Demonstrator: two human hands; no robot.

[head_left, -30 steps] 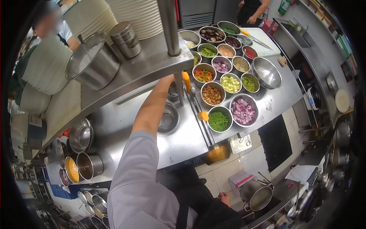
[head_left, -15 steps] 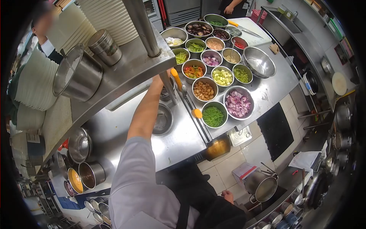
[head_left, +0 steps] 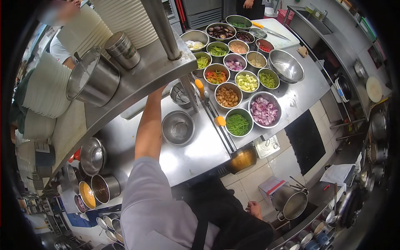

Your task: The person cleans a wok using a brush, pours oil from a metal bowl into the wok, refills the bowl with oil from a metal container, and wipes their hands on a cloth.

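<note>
My left forearm [head_left: 148, 129] reaches forward beneath the steel shelf [head_left: 137, 73]. The shelf edge hides the fingers of my left hand, so what they touch cannot be seen. Just right of that arm, an empty-looking steel bowl [head_left: 178, 128] sits on the steel counter [head_left: 196, 158]. Behind it, by the shelf post, stands a metal container with wire-like parts [head_left: 180, 95]. My right hand [head_left: 253, 209] hangs low beside the black apron, its fingers curled and nothing visible in them.
Bowls of cut vegetables, including red onion [head_left: 263, 110] and green pieces [head_left: 237, 123], crowd the right-hand table. Orange-handled tools [head_left: 200, 88] lie along its edge. A large pot [head_left: 292, 205] stands at lower right. Another person [head_left: 62, 48] is beyond the shelf.
My left arm has swung left, away from the metal container by the post, and its hand has gone under the shelf. The steel bowl is now fully uncovered. My right hand stays low.
</note>
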